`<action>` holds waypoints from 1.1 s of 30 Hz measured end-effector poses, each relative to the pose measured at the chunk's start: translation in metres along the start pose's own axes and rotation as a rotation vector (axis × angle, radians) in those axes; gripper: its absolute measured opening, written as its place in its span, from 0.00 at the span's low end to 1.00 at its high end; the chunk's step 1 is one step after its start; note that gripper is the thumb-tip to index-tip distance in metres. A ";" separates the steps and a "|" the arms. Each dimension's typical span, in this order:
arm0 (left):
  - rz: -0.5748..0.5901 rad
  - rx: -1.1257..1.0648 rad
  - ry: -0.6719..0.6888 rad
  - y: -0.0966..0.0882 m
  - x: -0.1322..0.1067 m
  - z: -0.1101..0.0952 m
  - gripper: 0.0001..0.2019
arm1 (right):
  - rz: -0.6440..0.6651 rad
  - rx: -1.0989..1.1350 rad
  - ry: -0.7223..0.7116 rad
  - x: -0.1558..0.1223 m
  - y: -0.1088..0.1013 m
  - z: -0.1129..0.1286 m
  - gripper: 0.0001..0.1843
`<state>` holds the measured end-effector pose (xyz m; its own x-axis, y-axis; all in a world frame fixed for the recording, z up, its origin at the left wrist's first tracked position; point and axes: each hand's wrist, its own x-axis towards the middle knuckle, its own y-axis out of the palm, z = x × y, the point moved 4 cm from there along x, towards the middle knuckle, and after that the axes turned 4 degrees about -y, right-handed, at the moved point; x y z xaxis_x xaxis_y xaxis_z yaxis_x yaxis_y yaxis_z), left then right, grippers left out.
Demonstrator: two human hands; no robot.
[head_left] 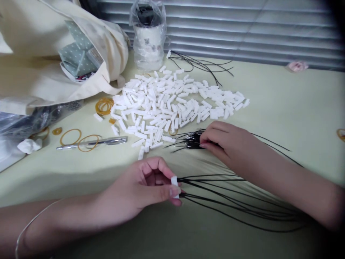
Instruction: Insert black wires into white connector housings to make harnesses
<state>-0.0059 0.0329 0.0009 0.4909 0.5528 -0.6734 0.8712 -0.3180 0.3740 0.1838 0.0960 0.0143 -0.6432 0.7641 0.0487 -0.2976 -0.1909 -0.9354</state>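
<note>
Between the thumb and fingers of my left hand (pixel 153 185) is a white plastic connector housing (pixel 174 187). Several thin black wires (pixel 215 189) run from it to the right, passing below my right forearm. Farther back, my right hand (pixel 218 138) has its fingertips pinched at a bundle of black wires (pixel 192 139) with bare, silvery ends pointing left. Whether it grips one wire or more is hidden by the fingers. A large heap of loose white connector housings (pixel 161 97) spreads on the table just behind both hands.
A pen (pixel 91 143) and rubber bands (pixel 104 106) lie left of the heap. A cloth bag (pixel 113 46) stands at back left, beside a plastic-wrapped cup (pixel 149 43). More black wires (pixel 202 63) lie behind the heap, before the window blinds (pixel 242 32).
</note>
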 end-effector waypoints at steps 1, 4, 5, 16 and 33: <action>-0.003 -0.009 0.002 0.000 0.000 0.000 0.11 | -0.016 -0.006 -0.006 0.000 -0.001 0.001 0.09; -0.009 -0.063 0.019 -0.001 0.001 0.001 0.09 | -0.083 -0.010 0.064 -0.005 -0.012 0.011 0.08; -0.012 -0.095 0.039 -0.002 0.001 0.001 0.09 | -0.108 0.004 0.089 -0.008 -0.018 0.017 0.08; -0.017 -0.143 0.125 -0.004 0.002 0.001 0.07 | 0.003 0.021 -0.200 -0.025 -0.010 0.072 0.13; 0.000 -0.117 0.105 -0.003 0.002 0.004 0.07 | -0.030 -0.097 -0.302 -0.027 0.000 0.083 0.13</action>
<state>-0.0078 0.0325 -0.0041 0.4841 0.6317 -0.6055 0.8629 -0.2300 0.4499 0.1432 0.0243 0.0422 -0.8197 0.5485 0.1651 -0.2606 -0.1004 -0.9602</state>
